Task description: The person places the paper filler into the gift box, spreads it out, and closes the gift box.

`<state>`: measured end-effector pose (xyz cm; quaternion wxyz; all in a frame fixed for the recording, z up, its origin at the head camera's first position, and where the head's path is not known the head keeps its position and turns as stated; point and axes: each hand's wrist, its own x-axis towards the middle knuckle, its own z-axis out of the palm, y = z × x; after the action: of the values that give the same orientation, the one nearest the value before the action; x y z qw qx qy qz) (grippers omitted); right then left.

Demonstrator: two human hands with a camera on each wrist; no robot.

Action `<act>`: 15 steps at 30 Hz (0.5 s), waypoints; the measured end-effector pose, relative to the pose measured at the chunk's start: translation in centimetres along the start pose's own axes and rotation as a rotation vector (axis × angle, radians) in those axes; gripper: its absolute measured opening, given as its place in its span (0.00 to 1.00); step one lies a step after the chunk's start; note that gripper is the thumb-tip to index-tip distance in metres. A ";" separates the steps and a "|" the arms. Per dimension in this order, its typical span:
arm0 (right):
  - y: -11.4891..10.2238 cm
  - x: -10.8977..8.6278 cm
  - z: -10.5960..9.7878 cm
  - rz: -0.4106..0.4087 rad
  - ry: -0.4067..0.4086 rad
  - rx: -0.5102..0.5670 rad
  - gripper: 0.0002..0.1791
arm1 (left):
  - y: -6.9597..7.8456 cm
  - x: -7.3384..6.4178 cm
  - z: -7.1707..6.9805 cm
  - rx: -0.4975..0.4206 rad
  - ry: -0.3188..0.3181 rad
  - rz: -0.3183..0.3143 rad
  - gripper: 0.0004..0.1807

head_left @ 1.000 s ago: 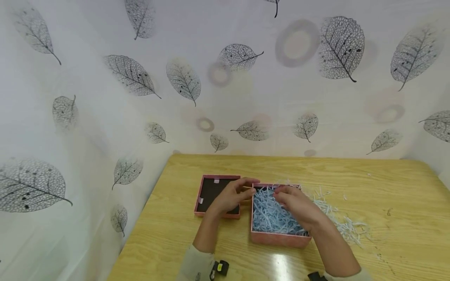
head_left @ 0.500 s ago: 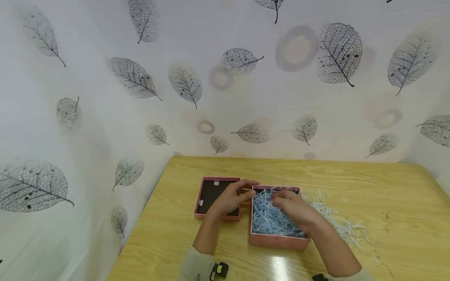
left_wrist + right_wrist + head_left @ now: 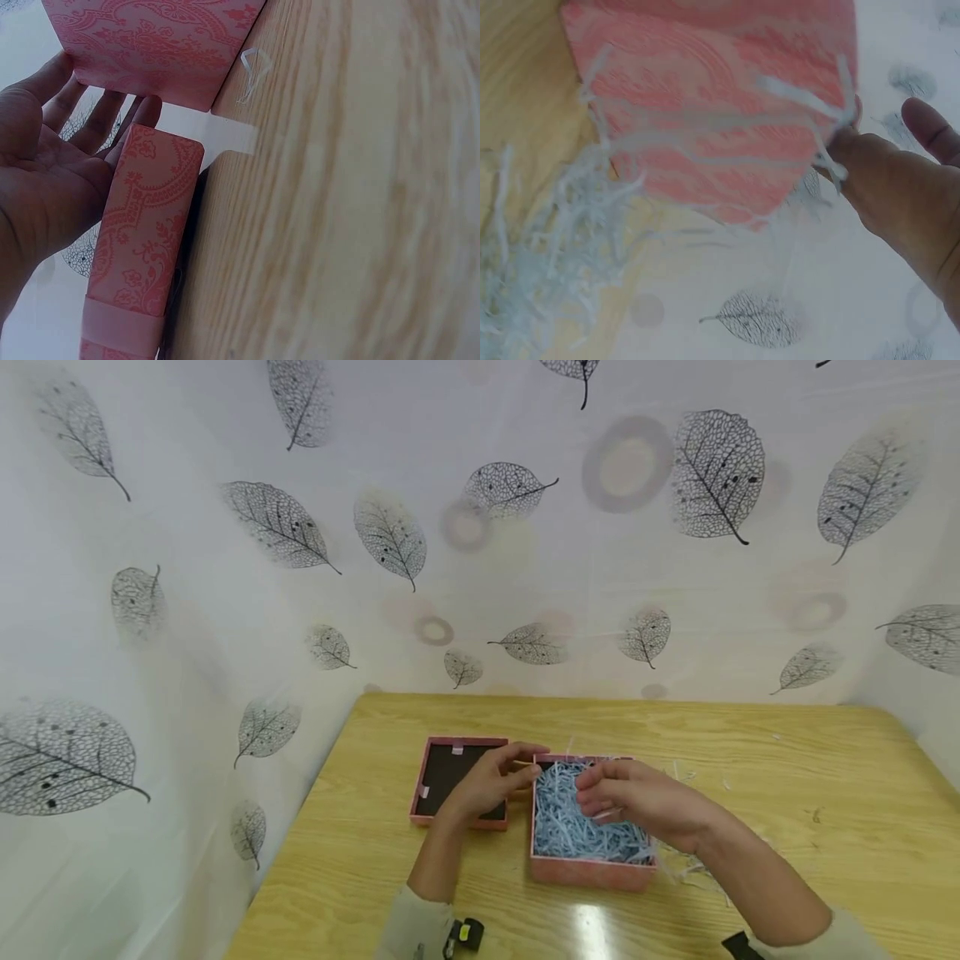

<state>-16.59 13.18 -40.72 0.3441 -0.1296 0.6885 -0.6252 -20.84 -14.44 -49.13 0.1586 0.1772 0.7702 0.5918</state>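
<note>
A pink patterned box (image 3: 588,873), full of pale blue shredded paper (image 3: 558,814), sits on the table. My left hand (image 3: 487,783) is at its left side, with thumb and fingertips right at the back left corner. In the left wrist view those fingers look loosely extended against the box wall (image 3: 161,45). Over the paper fill hovers my right hand (image 3: 645,797), fingers loosely bent with a gap to the thumb. Several paper strands hang across the box wall (image 3: 712,112) near that hand in the right wrist view.
The black-lined pink lid (image 3: 446,768) lies inside up, left of the box. Loose paper strands (image 3: 547,255) are heaped at the box's right, partly behind my right forearm in the head view. A leaf-print curtain (image 3: 525,560) hangs behind the wooden table (image 3: 337,860).
My right hand has lifted out of the paper fill, and its forearm has swung to the right, over the loose strands. The left hand keeps its place at the box corner.
</note>
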 end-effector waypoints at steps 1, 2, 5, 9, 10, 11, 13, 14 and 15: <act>0.3 0.2 0.3 0.014 -0.011 0.005 0.25 | 0.0 0.0 0.0 -0.003 0.000 -0.002 0.21; 0.6 0.4 0.5 0.028 -0.017 0.007 0.25 | 0.0 0.0 0.0 -0.007 -0.001 -0.003 0.21; 1.5 1.2 1.2 0.071 -0.020 0.015 0.24 | 0.0 0.0 0.0 -0.020 -0.007 -0.004 0.20; 2.4 2.1 1.7 0.130 0.016 -0.016 0.27 | 0.0 0.0 0.0 -0.008 -0.008 -0.005 0.21; 2.5 2.3 1.9 0.141 0.029 -0.023 0.29 | 0.0 0.0 0.0 -0.001 -0.006 -0.007 0.21; 2.6 2.5 2.0 0.153 0.043 -0.034 0.31 | 0.0 0.0 0.0 0.005 -0.004 -0.009 0.21; 2.7 2.8 2.1 0.167 0.063 -0.064 0.32 | 0.1 -0.1 0.0 0.015 -0.002 -0.010 0.21; 2.8 2.9 2.2 0.168 0.071 -0.076 0.31 | 0.1 -0.1 0.0 0.017 -0.001 -0.009 0.21; 2.9 3.1 2.2 0.169 0.075 -0.087 0.31 | 0.1 -0.1 0.0 0.016 -0.002 -0.007 0.21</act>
<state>-16.74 10.12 -44.36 0.3637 -0.0624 0.7358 -0.5678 -20.78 -14.48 -49.05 0.1601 0.1765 0.7754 0.5848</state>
